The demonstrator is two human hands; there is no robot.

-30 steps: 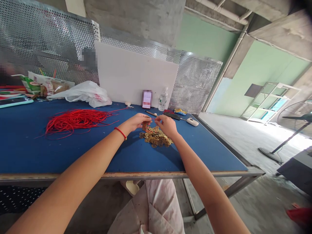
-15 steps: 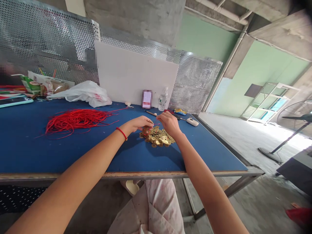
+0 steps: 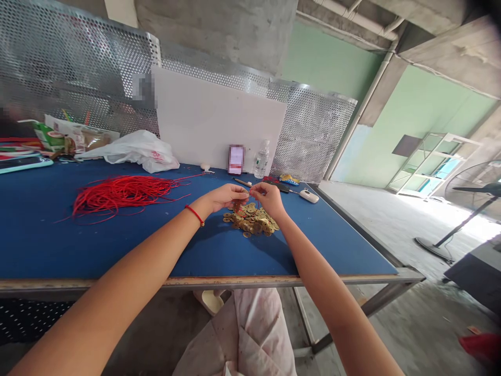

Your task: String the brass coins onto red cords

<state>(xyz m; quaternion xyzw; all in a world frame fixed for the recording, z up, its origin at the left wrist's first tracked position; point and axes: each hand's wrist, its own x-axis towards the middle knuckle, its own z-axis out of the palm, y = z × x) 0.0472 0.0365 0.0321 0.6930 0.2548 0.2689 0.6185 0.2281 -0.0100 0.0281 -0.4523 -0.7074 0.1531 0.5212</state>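
Observation:
A pile of brass-coloured coins with holes (image 3: pixel 256 220) lies on the blue table (image 3: pixel 148 245). Above its back edge my left hand (image 3: pixel 229 196) pinches coins, with a thin red cord hanging beneath. My right hand (image 3: pixel 269 196) meets it fingertip to fingertip, closed on the red cord, of which only small bits show. Over to the left lies a tangled bundle of red cord (image 3: pixel 121 196). My left wrist wears a red bracelet (image 3: pixel 194 213).
Behind the hands stand a phone (image 3: pixel 236 159) and a clear bottle (image 3: pixel 261 161) against a white board (image 3: pixel 215 115). A white plastic bag (image 3: pixel 144 150) is at the back left. Small items, including a white fob (image 3: pixel 309 196), lie back right.
My right hand has moved slightly left, and its fingertips now meet those of my left hand. The phone, bag and red cord bundle are unmoved.

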